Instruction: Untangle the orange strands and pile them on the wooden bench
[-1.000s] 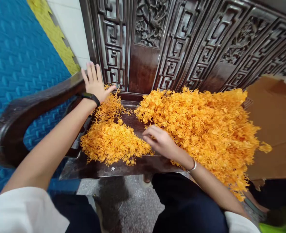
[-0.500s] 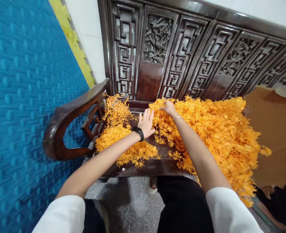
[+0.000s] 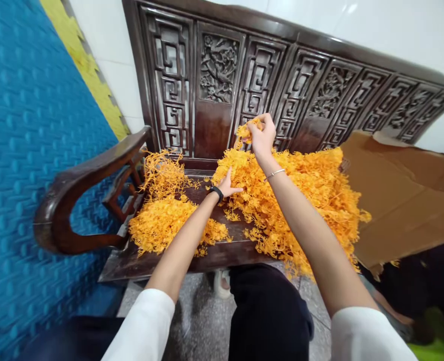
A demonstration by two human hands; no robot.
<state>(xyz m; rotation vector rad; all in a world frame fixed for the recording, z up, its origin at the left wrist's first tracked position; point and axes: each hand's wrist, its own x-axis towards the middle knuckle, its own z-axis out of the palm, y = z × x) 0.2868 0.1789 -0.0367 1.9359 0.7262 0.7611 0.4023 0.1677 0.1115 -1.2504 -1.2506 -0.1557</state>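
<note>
Small clump of orange plastic sprigs [image 3: 244,131], thin and branchy, is pinched in closed fingers of right hand [image 3: 262,136], raised above big orange pile [image 3: 300,200]; left hand [image 3: 227,184] fingers spread flat at pile edge

Bench seat [image 3: 222,253]: orange sprig heaps [image 3: 300,200] are covering most of it; cardboard sheet [image 3: 406,200] is running off the right edge, hiding the far-right seat; right hand [image 3: 261,135] is masking part of its sprig clump [image 3: 244,131]
</note>
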